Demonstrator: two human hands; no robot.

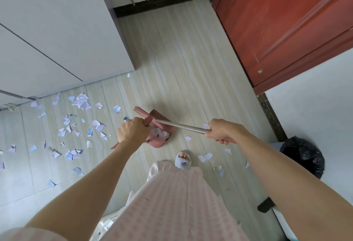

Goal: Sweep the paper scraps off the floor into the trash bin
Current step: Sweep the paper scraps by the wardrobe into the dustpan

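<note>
Many white and blue paper scraps (76,126) lie scattered on the tiled floor, mostly to the left, with a few more paper scraps (207,157) near my foot. A pink dustpan (161,141) stands on the floor at centre with several scraps inside it. My left hand (131,132) grips the dustpan's pink handle. My right hand (222,132) grips the silver pole of the broom (181,125), which slants across above the dustpan. The trash bin (303,156), lined with a black bag, stands at the right by the wall.
A white cabinet (57,36) fills the upper left and reaches down to the floor. A red-brown wooden door (282,25) closes off the upper right. My slippered foot (183,160) stands just below the dustpan. Bare floor (181,65) stretches ahead toward the black skirting.
</note>
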